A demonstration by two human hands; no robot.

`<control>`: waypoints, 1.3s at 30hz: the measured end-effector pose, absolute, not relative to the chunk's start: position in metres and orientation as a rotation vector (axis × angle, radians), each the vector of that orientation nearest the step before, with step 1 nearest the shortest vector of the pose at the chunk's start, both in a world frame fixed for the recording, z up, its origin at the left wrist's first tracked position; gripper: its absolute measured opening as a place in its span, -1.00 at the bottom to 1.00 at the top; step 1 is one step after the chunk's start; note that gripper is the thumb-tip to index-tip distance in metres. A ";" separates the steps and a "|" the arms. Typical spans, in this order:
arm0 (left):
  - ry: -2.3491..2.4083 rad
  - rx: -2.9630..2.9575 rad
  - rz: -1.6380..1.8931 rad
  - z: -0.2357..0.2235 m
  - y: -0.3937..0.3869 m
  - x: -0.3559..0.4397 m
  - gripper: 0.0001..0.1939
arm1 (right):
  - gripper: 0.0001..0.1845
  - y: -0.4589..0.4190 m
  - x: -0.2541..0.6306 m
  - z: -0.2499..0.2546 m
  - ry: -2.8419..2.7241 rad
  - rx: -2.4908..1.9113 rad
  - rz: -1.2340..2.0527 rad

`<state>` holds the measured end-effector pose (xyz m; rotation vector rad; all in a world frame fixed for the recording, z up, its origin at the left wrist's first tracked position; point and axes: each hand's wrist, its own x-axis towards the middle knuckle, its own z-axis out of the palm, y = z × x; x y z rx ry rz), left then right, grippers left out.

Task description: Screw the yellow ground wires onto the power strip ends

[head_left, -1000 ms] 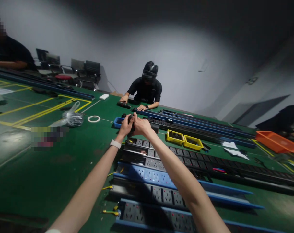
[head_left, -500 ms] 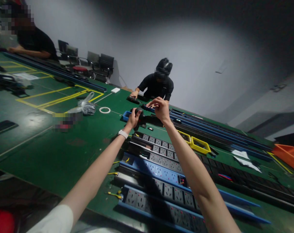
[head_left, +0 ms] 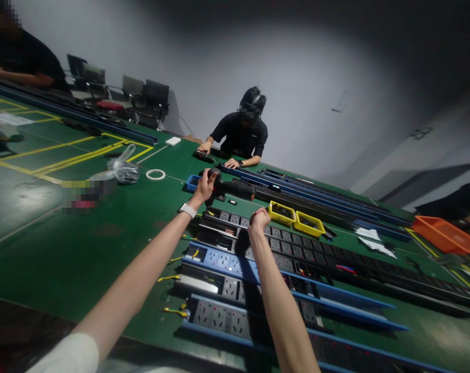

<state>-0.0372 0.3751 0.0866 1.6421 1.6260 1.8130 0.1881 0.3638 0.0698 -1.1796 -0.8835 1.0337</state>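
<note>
My left hand (head_left: pixel 204 187), with a white band at the wrist, is closed around a black cordless drill (head_left: pixel 238 188). The drill lies sideways above the table, its body pointing right. My right hand (head_left: pixel 260 219) hovers over the rows of power strips, just left of the yellow bins. Its fingers are curled in, and whatever they may hold is hidden. Below my hands lie several power strips with black sockets, among them one with a blue section (head_left: pixel 229 263) and a blue-edged one (head_left: pixel 219 317) nearest me. Yellow-green wires (head_left: pixel 174 311) stick out of their left ends.
Two yellow bins (head_left: pixel 309 224) stand beyond the strips, with a small blue bin (head_left: pixel 191 182) behind the drill. An orange bin (head_left: pixel 448 235) is far right. A tape roll (head_left: pixel 155 179) and plastic bag (head_left: pixel 124 171) lie left. Across the table a co-worker (head_left: pixel 238 132) touches another drill (head_left: pixel 204 156).
My right hand has dropped from above the drill toward me, over the power strips, and its fingers have curled in. The drill now shows fully in my left hand. The view has shifted slightly.
</note>
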 end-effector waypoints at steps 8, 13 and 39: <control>1.594 1.647 1.831 0.085 0.373 -0.034 -0.21 | -0.68 0.359 0.189 0.051 -0.765 -0.831 1.579; 1.600 1.671 1.820 0.085 0.372 -0.033 -0.21 | -0.54 0.357 0.189 0.034 -0.530 -0.517 1.895; 1.617 1.629 1.910 0.087 0.370 -0.039 -0.22 | 0.10 0.346 0.191 0.042 -0.827 -0.441 2.090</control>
